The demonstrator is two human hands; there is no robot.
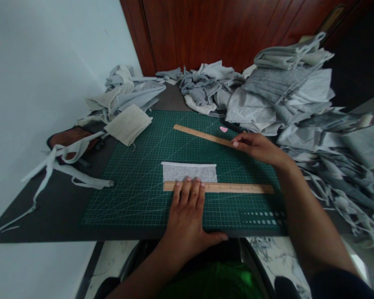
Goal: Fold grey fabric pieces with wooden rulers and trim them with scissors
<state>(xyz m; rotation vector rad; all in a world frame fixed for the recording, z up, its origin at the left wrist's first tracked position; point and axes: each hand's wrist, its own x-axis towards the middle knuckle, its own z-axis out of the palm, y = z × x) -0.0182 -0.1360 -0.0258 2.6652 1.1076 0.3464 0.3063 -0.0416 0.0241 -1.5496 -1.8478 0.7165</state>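
My left hand (187,207) lies flat, fingers stretched out, pressing on a wooden ruler (243,188) near its left end. Under that ruler is a small grey piece of fabric (174,171) with a pale strip along its far edge. Farther up, a second wooden ruler (202,135) lies slanted. My right hand (252,145) pinches its right end between thumb and fingers. Both rulers and the fabric are on a green cutting mat (137,195). Near my right hand are a pink chip (223,129), perhaps chalk, and a dark object (233,126) partly hidden by cloth.
A folded beige cloth (129,124) overlaps the mat's far left corner. Pale fabric strips (81,178) and a brown item (71,141) lie at the left. Grey fabric heaps (202,83) line the back, with a tall stack (277,87) at the right. A wall borders the left.
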